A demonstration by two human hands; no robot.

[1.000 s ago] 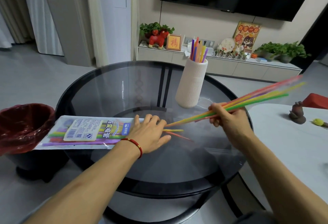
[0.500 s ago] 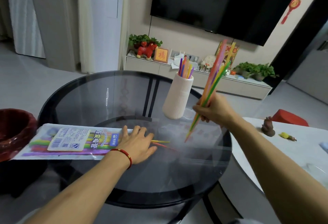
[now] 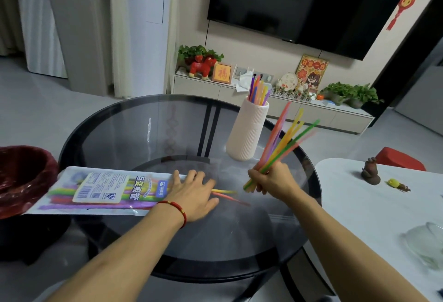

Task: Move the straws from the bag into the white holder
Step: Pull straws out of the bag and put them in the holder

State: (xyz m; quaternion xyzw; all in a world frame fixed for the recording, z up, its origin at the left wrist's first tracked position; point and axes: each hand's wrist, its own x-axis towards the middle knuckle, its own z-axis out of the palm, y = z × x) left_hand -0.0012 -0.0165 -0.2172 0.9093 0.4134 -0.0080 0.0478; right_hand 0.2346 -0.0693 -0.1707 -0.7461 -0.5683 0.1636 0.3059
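A clear plastic bag (image 3: 103, 189) of coloured straws lies flat on the left of the round glass table (image 3: 167, 134). My left hand (image 3: 194, 194) rests palm down with fingers spread on the bag's open end. Two loose straws (image 3: 230, 195) poke out from under it onto the glass. My right hand (image 3: 271, 182) grips a bundle of several straws (image 3: 285, 138) by their lower ends, tips fanning up and right. The ribbed white holder (image 3: 248, 131) stands upright behind, left of the bundle, with several straws (image 3: 259, 89) in it.
A dark red bin (image 3: 21, 177) sits at the table's left edge. A white table (image 3: 374, 208) on the right carries a small brown figurine (image 3: 370, 171) and a glass dish (image 3: 424, 244). A low cabinet with plants and ornaments runs along the far wall.
My right hand came down and nearer with the bundle, which swung from pointing right, to nearly upright, to leaning up-right. The left hand stayed on the bag.
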